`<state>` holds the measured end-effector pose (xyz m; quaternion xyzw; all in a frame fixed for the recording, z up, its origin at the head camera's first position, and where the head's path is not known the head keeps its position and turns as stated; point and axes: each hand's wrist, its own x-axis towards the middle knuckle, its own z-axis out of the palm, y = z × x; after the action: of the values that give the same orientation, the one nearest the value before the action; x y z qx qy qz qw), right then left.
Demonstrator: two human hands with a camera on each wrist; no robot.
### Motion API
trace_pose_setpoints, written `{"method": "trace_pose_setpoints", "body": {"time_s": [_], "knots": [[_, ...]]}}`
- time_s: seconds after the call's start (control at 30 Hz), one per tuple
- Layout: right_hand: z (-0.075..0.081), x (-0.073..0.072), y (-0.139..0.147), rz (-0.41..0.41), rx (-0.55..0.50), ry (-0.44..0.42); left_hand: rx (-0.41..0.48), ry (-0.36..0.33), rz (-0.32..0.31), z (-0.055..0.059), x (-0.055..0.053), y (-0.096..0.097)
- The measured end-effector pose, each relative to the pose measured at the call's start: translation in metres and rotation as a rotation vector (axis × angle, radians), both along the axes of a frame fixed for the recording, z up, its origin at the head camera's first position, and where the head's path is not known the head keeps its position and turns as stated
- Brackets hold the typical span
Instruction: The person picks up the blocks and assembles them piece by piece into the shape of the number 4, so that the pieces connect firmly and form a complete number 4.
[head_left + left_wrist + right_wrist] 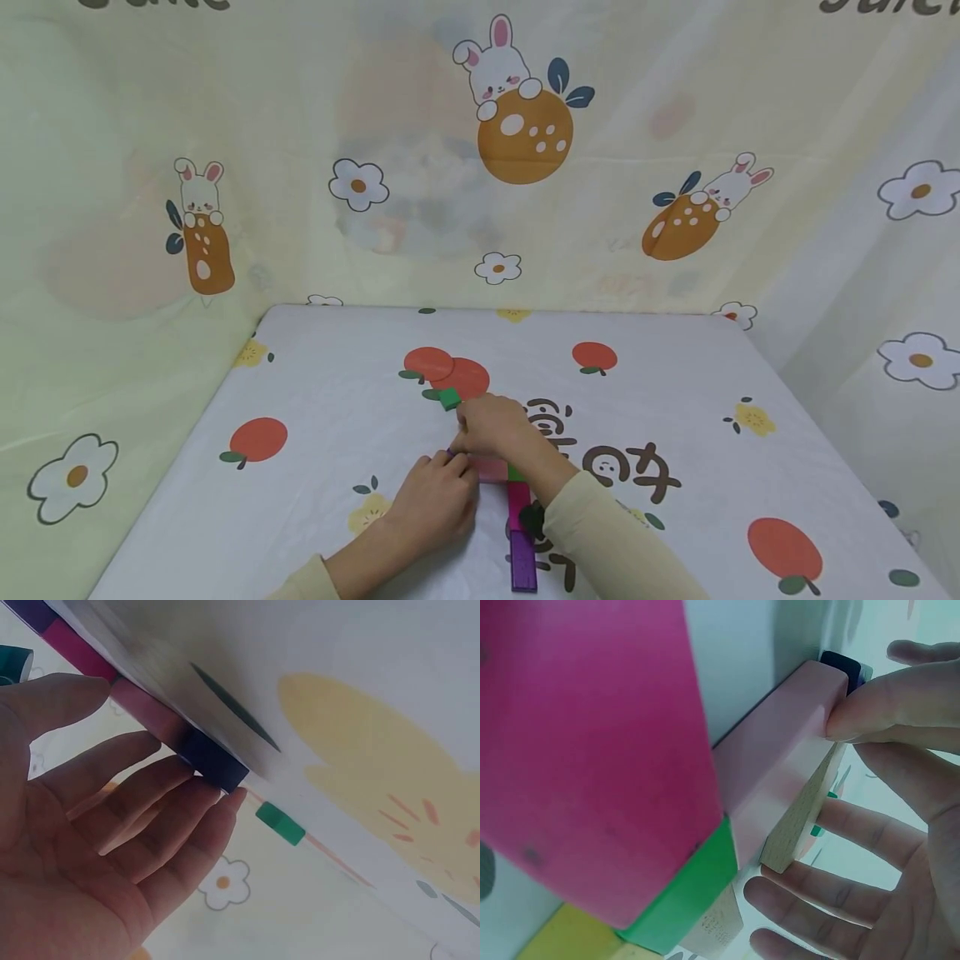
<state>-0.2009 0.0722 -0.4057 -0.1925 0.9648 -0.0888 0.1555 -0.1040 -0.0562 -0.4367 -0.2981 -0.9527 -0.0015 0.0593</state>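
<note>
A row of coloured blocks lies on the table: purple [523,562], magenta [519,504], green [516,473], then pink [491,470], with a dark blue block [214,760] at the pink one's end. My left hand [438,500] is beside this end, fingertips touching the dark blue block and thumb near the pink block's other end. Across the row reaches my right hand [495,429]. Its thumb and fingers hold a plain wooden block [799,821], slanted alongside the pink block. In the head view the hands hide the wooden block and most of the dark blue one.
A separate small green block [449,399] lies beyond the hands, near the right fingers. Part of a yellow block [547,934] and another wooden piece [716,922] show near the row in the right wrist view. Printed cloth covers the table [315,375] and the walls.
</note>
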Motion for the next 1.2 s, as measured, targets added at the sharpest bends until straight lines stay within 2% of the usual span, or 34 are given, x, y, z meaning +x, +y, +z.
{"method": "trace_pose_setpoints", "body": {"time_s": [0.3, 0.5, 0.83, 1.07, 1.2], "knots": [[0.001, 0.001, -0.002, -0.006, 0.020, 0.004, 0.004, 0.013, -0.002, -0.002, -0.001, -0.001], [0.004, 0.001, -0.001, -0.020, 0.017, -0.008, 0.004, -0.008, -0.002, -0.003, 0.000, -0.001], [-0.002, -0.010, -0.002, -0.053, 0.001, 0.102, -0.001, -0.001, 0.000, -0.002, -0.001, -0.001], [-0.007, -0.017, -0.002, -0.008, -0.047, 0.144, 0.008, 0.032, 0.005, -0.004, -0.003, 0.001], [-0.010, -0.021, -0.003, 0.018, -0.087, 0.127, 0.002, 0.023, 0.012, -0.003, -0.002, 0.001]]}}
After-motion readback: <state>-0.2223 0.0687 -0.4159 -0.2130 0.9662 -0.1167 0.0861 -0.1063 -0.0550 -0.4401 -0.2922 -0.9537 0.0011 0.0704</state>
